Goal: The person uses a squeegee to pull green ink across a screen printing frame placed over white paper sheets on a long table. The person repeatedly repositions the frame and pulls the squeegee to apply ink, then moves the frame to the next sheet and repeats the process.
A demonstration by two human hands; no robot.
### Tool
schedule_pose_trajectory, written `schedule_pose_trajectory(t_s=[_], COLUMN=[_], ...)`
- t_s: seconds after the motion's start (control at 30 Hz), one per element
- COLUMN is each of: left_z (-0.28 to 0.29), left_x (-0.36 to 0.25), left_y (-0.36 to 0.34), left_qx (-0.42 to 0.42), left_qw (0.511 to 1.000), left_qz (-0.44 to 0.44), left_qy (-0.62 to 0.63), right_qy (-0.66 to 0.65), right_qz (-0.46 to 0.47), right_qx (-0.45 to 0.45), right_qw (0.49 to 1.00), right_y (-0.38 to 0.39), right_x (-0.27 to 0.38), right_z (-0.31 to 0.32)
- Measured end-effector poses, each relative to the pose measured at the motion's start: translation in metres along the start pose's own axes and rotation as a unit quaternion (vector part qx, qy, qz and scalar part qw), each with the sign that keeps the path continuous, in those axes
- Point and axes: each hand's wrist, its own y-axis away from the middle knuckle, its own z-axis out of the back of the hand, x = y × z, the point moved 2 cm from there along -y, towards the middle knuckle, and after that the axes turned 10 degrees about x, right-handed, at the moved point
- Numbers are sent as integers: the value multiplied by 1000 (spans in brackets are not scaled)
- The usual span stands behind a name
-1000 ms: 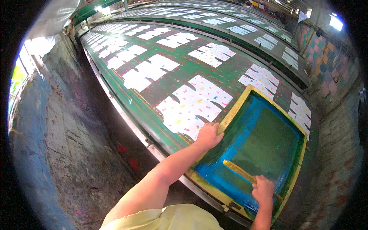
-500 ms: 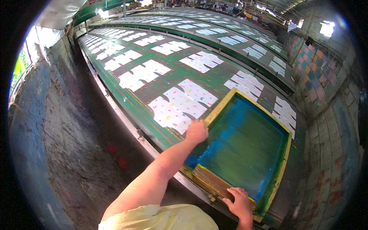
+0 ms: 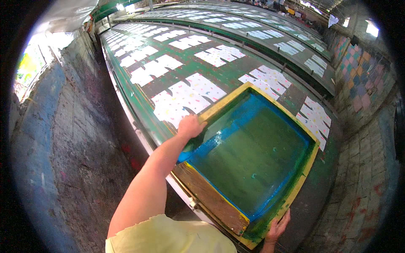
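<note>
A screen printing frame (image 3: 306,170) with a yellow rim, green mesh and blue bands along the mesh edges lies tilted in view over the near end of a long table. My left hand (image 3: 190,126) is closed round the left part of its rim. Low on the right, my right hand (image 3: 278,225) grips the outer side of the rim near its closest corner; some of its fingers are hidden. A brown wooden strip (image 3: 211,198) runs along the frame's near side. Just beyond my left hand lie white cut pieces (image 3: 185,99) with small coloured prints.
The long green table (image 3: 139,114) carries rows of white cut pieces and has a pale metal rail (image 3: 122,95) along its left edge. More tables (image 3: 253,31) stand parallel beyond it. A stained wall (image 3: 80,126) rises at left, a block wall (image 3: 358,139) at right.
My right hand has shifted from the near wooden strip to the outer right rim. The frame and my left hand appear further left, while the view has also turned a little.
</note>
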Motion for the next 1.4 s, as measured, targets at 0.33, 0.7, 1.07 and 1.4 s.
schedule_pose_trajectory(t_s=[0.33, 0.7, 1.07, 1.4], left_z=[-11, 15, 71, 67], left_x=[11, 2, -103, -210], left_y=[-14, -15, 116, 303], left_qx=[8, 81, 35, 93], left_qw=[999, 995, 980, 956], left_qz=[-32, -22, -101, -36], left_qy=[14, 54, 170, 275], right_qy=[-267, -244, -267, -228], right_qz=[-100, -80, -94, -105], right_qx=[-163, -97, -130, -101], right_qw=[945, 962, 950, 963], right_y=[3, -21, 88, 181], right_x=[-20, 59, 23, -46], right_z=[-6, 17, 164, 322])
